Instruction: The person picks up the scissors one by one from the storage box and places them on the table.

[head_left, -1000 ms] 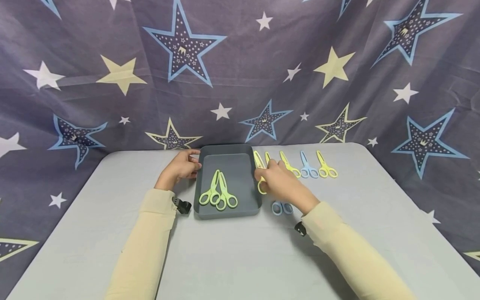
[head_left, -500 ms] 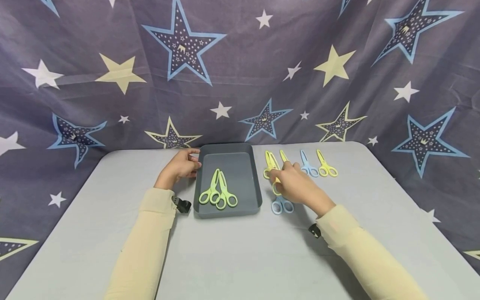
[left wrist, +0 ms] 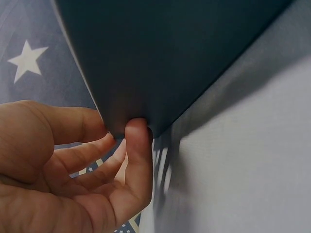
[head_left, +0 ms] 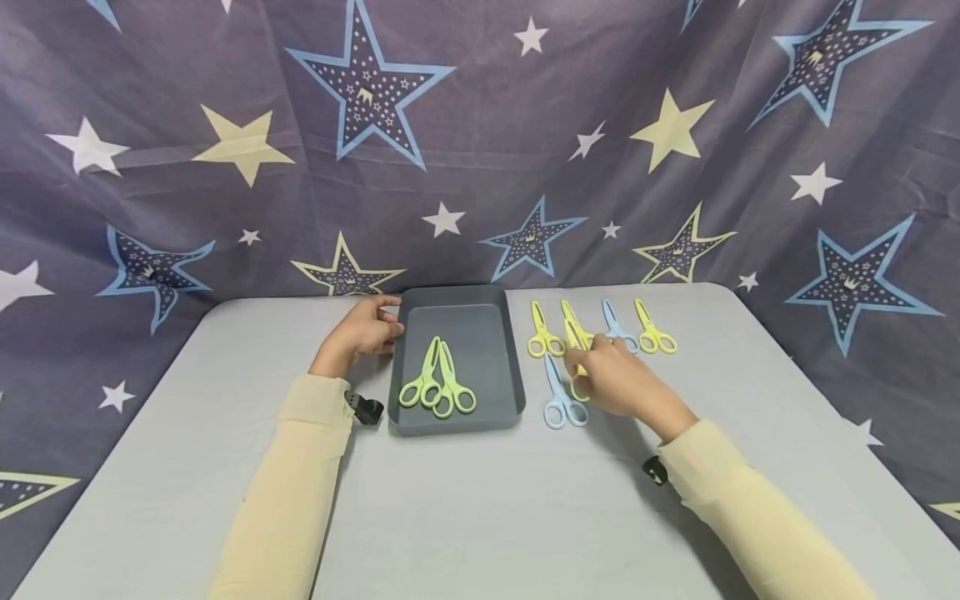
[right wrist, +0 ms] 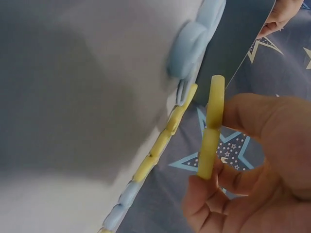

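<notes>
My left hand (head_left: 365, 327) grips the far left part of a dark grey tray (head_left: 495, 412), its fingertips against the outer wall (left wrist: 131, 63) in the left wrist view. Two pairs of green scissors (head_left: 447, 387) lie overlapping in the tray. Off to the right, my right hand (head_left: 618, 375) pinches yellow scissors (right wrist: 210, 131) by the handles, above the table. Blue scissors (head_left: 558, 404) lie just left of that hand. Behind it runs a row of scissors: yellow scissors (head_left: 543, 333), a second yellow pair (head_left: 572, 312) partly covered, blue scissors (head_left: 611, 321) and yellow scissors (head_left: 651, 329).
The table has a pale grey cover (head_left: 480, 508). A dark curtain (head_left: 465, 125) printed with stars hangs right behind its far edge. Both forearms reach in from the near side, each with a small black device at the wrist.
Holding the yellow scissors, my right hand has moved rightward from beside the tray, uncovering the blue scissors and the first yellow pair in the row. My left hand and the tray stay put.
</notes>
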